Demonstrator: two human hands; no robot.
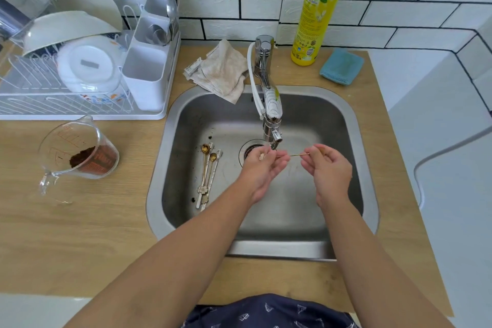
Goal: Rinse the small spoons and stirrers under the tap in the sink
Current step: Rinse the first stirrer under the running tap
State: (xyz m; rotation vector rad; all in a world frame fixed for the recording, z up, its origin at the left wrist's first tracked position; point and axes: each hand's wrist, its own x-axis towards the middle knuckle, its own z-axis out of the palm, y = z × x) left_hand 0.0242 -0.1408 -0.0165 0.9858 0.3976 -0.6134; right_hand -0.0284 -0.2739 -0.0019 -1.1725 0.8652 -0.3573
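Note:
Both hands hold one thin gold stirrer (295,155) level under the tap spout (274,138), over the sink drain (250,150). My left hand (262,170) pinches the end with the small pale ornament. The other end is pinched by my right hand (328,170). Several small gold spoons and pale stirrers (209,176) lie side by side on the left of the steel sink's (343,120) floor, with dark coffee specks near them.
A glass measuring jug with brown coffee grounds (80,157) lies tipped on the wooden counter (80,234) at the left. Behind it stands a white dish rack (80,74). A crumpled cloth (221,72), a yellow dish-soap bottle (318,13) and a blue sponge (342,65) sit behind the sink.

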